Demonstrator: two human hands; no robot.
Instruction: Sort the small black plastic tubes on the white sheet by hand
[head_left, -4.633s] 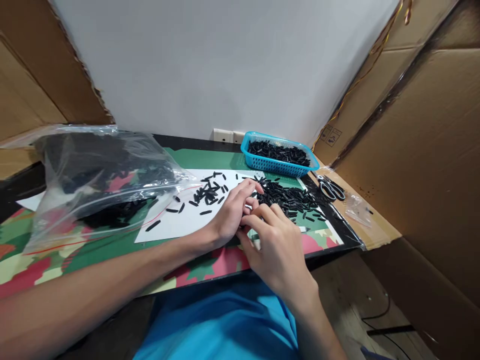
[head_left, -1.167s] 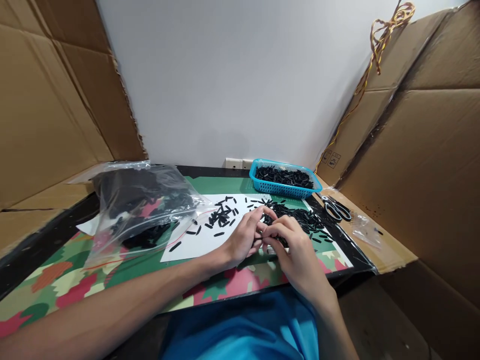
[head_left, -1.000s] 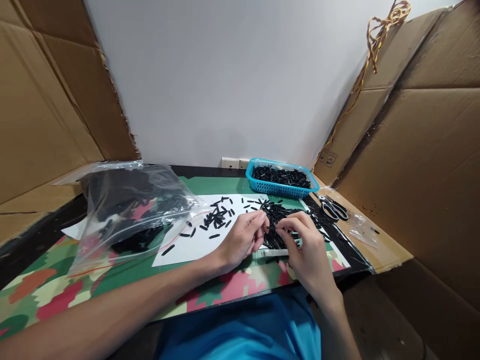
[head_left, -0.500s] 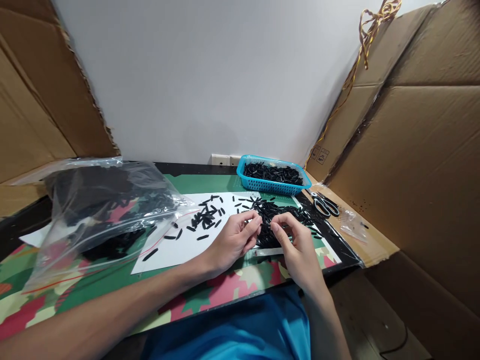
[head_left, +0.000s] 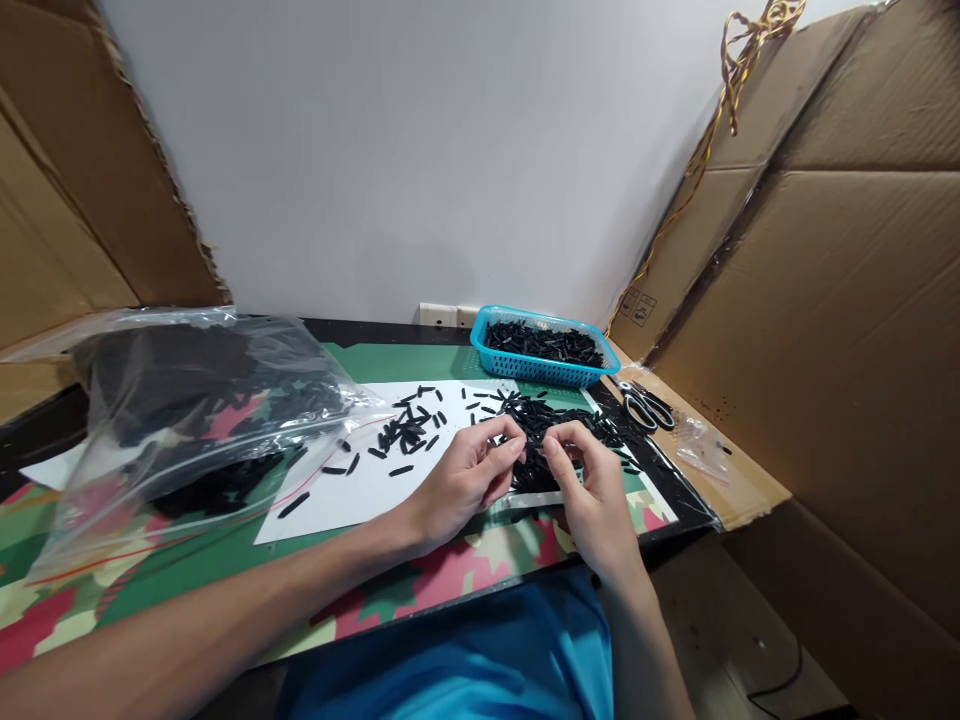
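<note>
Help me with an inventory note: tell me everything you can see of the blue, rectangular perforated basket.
The blue, rectangular perforated basket looks like plastic and is shallow, with rounded corners, a flared rim and rows of small holes in its side. It stands upright on the green sheet near the pale wall. Many narrow black pieces lie heaped inside, hiding its floor. Neither the left hand nor the right hand touches it; whether its right end meets the brown cardboard panel is unclear.
</note>
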